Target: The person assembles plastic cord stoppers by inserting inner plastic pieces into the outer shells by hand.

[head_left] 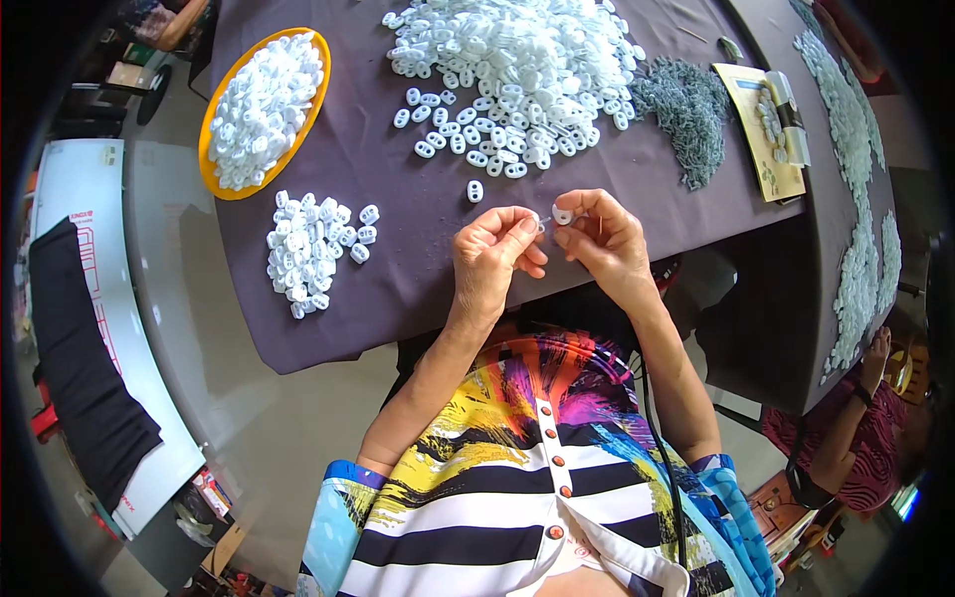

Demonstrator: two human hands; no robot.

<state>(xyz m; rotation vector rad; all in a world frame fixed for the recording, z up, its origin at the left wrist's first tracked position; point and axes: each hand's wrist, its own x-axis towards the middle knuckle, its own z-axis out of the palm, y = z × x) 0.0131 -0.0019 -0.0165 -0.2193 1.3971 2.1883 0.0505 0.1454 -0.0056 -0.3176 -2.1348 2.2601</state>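
My left hand [497, 249] and my right hand [605, 244] meet over the table's near edge, their fingertips a short gap apart. Between the right thumb and forefinger is a white oval plastic piece [562, 215]. The left thumb and fingers pinch a small pale bit [540, 225], too small to name. Just beyond my left hand lies a single white two-holed oval piece [476, 190]. Past it spreads a large heap of the same pieces [517, 60]. A smaller pile of white pieces [303, 249] sits to the left.
An orange oval tray [211, 171] heaped with white pieces stands at the far left of the dark-clothed table [383, 269]. Right of the heap are a tangle of small grey parts [686, 114] and a yellowish card [751, 124]. More pale pieces [858, 269] cover another table, beside a person [846, 448].
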